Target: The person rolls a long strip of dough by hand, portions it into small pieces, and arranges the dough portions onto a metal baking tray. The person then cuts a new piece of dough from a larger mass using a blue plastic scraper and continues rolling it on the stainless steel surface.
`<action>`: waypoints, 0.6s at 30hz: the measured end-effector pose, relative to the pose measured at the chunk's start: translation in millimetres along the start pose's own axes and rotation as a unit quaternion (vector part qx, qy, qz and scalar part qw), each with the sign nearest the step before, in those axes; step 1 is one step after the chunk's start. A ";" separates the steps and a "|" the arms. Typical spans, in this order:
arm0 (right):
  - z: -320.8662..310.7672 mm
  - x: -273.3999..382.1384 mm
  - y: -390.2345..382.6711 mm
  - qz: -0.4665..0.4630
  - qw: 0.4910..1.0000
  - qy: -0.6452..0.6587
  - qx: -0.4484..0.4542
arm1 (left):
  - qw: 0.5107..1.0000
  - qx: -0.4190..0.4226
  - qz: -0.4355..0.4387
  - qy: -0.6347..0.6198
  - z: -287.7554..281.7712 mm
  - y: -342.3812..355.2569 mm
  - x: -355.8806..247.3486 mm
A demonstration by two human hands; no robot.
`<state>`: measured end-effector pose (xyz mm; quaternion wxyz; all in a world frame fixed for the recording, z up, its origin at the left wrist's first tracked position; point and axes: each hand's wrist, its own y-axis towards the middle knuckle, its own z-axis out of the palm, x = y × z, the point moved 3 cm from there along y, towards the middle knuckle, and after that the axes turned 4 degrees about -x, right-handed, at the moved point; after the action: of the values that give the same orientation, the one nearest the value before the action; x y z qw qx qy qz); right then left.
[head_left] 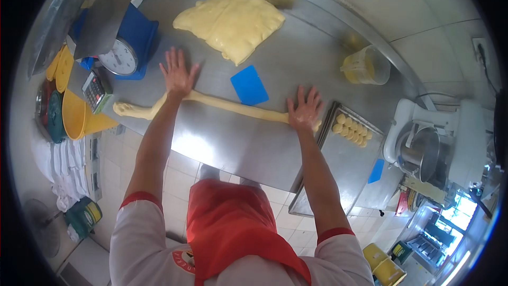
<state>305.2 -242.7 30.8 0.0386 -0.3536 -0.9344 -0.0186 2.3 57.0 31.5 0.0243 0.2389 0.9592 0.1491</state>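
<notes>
A long rope of pale yellow dough (233, 106) lies across the steel table (233, 143). My left hand (177, 74) presses flat on the rope near its left part, fingers spread. My right hand (305, 110) lies flat on the rope's right end, fingers spread as well. Beyond them sits a large slab of yellow dough (233, 24). A blue plastic scraper (248, 86) lies between the slab and the rope, just past it.
A blue dial scale (124, 47) and a calculator (96, 91) stand at the left. Right of my hand is a metal tray (338, 164) with several dough balls (352, 130), a clear measuring jug (366, 66) and a white stand mixer (439, 143). Yellow bowls (79, 116) sit lower left.
</notes>
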 end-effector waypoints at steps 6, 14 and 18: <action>11.9 -15.5 -151.0 -0.057 0.995 0.078 0.020 | 0.966 0.191 0.156 -0.079 -45.3 -158.0 7.9; 19.4 95.4 -237.1 -0.004 0.979 0.197 0.059 | 0.898 0.236 0.270 -0.255 -78.6 -275.2 -144.0; 22.3 65.2 -111.9 0.055 0.997 -0.013 0.054 | 0.965 0.165 0.122 -0.165 -54.6 -151.1 -183.8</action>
<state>181.1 -282.2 13.3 0.0466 -0.4019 -0.9137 0.0386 90.2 -170.7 34.1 0.1238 0.3764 0.9167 -0.0508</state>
